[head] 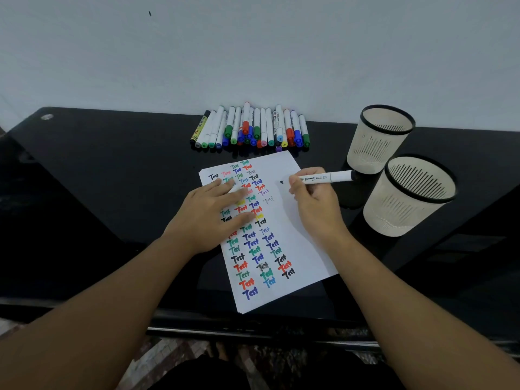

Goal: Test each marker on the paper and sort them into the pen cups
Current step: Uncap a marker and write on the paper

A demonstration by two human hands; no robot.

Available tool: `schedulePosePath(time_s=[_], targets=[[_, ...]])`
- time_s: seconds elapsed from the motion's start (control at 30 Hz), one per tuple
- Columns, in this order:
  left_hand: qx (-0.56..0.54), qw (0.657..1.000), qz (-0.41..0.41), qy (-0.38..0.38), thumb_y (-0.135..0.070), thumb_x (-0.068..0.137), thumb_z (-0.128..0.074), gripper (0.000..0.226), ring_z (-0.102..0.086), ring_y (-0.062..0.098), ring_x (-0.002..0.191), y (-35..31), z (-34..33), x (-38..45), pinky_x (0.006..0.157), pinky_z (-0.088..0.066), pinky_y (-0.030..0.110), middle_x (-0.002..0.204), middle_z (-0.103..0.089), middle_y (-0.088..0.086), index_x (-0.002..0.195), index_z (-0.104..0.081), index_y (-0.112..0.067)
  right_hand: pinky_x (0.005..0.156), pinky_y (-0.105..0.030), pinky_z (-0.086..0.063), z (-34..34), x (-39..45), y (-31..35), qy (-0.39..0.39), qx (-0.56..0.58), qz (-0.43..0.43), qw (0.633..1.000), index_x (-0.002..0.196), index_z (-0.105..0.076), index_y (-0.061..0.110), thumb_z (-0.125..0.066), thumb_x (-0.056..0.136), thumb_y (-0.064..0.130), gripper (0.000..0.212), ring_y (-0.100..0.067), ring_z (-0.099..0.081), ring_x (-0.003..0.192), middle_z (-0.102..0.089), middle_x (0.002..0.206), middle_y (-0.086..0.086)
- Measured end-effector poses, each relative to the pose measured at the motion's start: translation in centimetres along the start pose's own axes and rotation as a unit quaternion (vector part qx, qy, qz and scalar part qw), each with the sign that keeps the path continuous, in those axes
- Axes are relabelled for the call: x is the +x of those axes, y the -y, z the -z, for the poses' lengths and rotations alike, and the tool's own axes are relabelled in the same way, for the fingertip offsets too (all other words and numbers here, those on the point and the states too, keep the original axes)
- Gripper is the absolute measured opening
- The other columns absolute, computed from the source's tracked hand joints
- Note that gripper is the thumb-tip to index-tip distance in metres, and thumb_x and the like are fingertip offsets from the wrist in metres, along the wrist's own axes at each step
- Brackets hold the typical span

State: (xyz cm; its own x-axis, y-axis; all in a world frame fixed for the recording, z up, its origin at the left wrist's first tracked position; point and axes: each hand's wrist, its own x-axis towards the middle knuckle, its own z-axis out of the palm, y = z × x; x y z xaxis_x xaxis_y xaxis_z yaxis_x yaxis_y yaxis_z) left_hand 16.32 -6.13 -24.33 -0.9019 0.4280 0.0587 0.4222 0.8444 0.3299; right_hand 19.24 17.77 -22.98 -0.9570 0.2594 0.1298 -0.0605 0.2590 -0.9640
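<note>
A white sheet of paper lies on the black table, filled with coloured "Test" words. My left hand lies flat on the sheet's left side, fingers spread, holding nothing. My right hand grips a white marker with a black end cap; its black tip points left, just above the paper's blank right part. A row of several capped markers lies against the wall behind the paper. Two cream slotted pen cups with black rims stand at the right: the far cup and the near cup. Both look empty.
The glossy black table ends at the pale wall behind the markers. Its front edge runs below the paper, with patterned floor beneath. A small round fitting sits at the table's far left corner.
</note>
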Motion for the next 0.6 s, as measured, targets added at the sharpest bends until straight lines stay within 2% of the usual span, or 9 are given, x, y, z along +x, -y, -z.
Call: schedulePosePath(time_s=[0.1, 0.17, 0.23, 0.27, 0.37, 0.47, 0.53, 0.6], targets=[[-0.001, 1.000, 0.001, -0.003, -0.089, 0.084, -0.029, 0.081, -0.018, 0.013, 0.154, -0.1, 0.1, 0.0, 0.125, -0.017, 0.045, 0.165, -0.027, -0.011, 0.153, -0.037, -0.047, 0.072, -0.014, -0.049, 0.0, 0.0, 0.1, 0.029, -0.020, 0.003, 0.999, 0.102, -0.059, 0.019, -0.059, 0.105, 0.029, 0.010, 0.000, -0.059, 0.079, -0.066, 0.092, -0.004], [0.001, 1.000, 0.002, 0.000, -0.089, 0.084, -0.029, 0.080, -0.018, 0.013, 0.154, -0.2, 0.2, -0.1, 0.125, -0.017, 0.046, 0.165, -0.026, -0.011, 0.152, -0.038, -0.047, 0.081, -0.025, -0.054, -0.2, -0.1, 0.3, 0.067, -0.059, -0.009, 0.996, 0.096, -0.060, 0.025, -0.058, 0.105, 0.033, 0.012, -0.008, -0.064, 0.088, -0.067, 0.093, 0.000], [0.004, 1.000, 0.000, -0.001, -0.088, 0.085, -0.031, 0.079, -0.017, 0.013, 0.154, -0.2, 0.2, -0.1, 0.125, -0.016, 0.045, 0.165, -0.026, -0.011, 0.152, -0.039, -0.047, 0.087, -0.042, -0.056, -0.4, -0.2, 0.4, 0.089, -0.086, -0.023, 0.992, 0.095, -0.061, 0.024, -0.058, 0.105, 0.038, 0.017, -0.020, -0.066, 0.092, -0.068, 0.094, -0.004], [0.004, 1.000, -0.001, -0.001, -0.087, 0.086, -0.032, 0.077, -0.017, 0.013, 0.154, -0.2, 0.2, -0.1, 0.125, -0.016, 0.045, 0.165, -0.025, -0.011, 0.152, -0.039, -0.047, 0.088, -0.046, -0.056, -0.4, -0.3, 0.6, 0.089, -0.086, -0.025, 0.992, 0.096, -0.061, 0.023, -0.057, 0.105, 0.039, 0.018, -0.021, -0.066, 0.092, -0.068, 0.093, -0.004], [0.001, 1.000, 0.000, 0.000, -0.087, 0.086, -0.032, 0.079, -0.018, 0.014, 0.154, -0.3, 0.4, -0.1, 0.125, -0.017, 0.044, 0.165, -0.027, -0.010, 0.152, -0.039, -0.046, 0.083, -0.040, -0.055, -0.2, -0.3, 0.6, 0.077, -0.070, -0.004, 0.995, 0.097, -0.059, 0.026, -0.058, 0.105, 0.036, 0.014, -0.015, -0.063, 0.085, -0.066, 0.089, 0.001], [-0.020, 1.000, -0.003, -0.020, -0.081, 0.090, -0.039, 0.077, -0.027, 0.016, 0.151, -0.9, 0.8, -0.4, 0.123, -0.023, 0.041, 0.162, -0.035, -0.005, 0.157, -0.028, -0.044, 0.065, -0.027, -0.046, 0.0, -0.1, 0.2, 0.060, -0.033, 0.042, 0.997, 0.106, -0.057, 0.026, -0.059, 0.106, 0.031, 0.006, -0.003, -0.048, 0.066, -0.055, 0.078, 0.006], [-0.073, 0.997, 0.022, -0.031, -0.069, 0.094, -0.052, 0.078, -0.037, 0.016, 0.144, -1.2, 1.1, -0.5, 0.117, -0.030, 0.037, 0.158, -0.041, -0.005, 0.159, -0.018, -0.043, 0.064, -0.023, -0.042, 0.0, 0.0, 0.0, 0.055, -0.018, 0.048, 0.997, 0.112, -0.058, 0.029, -0.058, 0.107, 0.029, 0.005, 0.001, -0.046, 0.066, -0.055, 0.081, 0.010], [-0.116, 0.990, 0.064, -0.050, -0.061, 0.095, -0.059, 0.077, -0.041, 0.016, 0.140, -1.1, 1.2, -0.5, 0.115, -0.036, 0.039, 0.155, -0.044, -0.005, 0.159, -0.023, -0.039, 0.071, -0.026, -0.045, 0.0, -0.1, -0.2, 0.057, -0.023, 0.047, 0.997, 0.112, -0.061, 0.033, -0.056, 0.108, 0.028, 0.008, 0.001, -0.052, 0.072, -0.060, 0.088, 0.015]])
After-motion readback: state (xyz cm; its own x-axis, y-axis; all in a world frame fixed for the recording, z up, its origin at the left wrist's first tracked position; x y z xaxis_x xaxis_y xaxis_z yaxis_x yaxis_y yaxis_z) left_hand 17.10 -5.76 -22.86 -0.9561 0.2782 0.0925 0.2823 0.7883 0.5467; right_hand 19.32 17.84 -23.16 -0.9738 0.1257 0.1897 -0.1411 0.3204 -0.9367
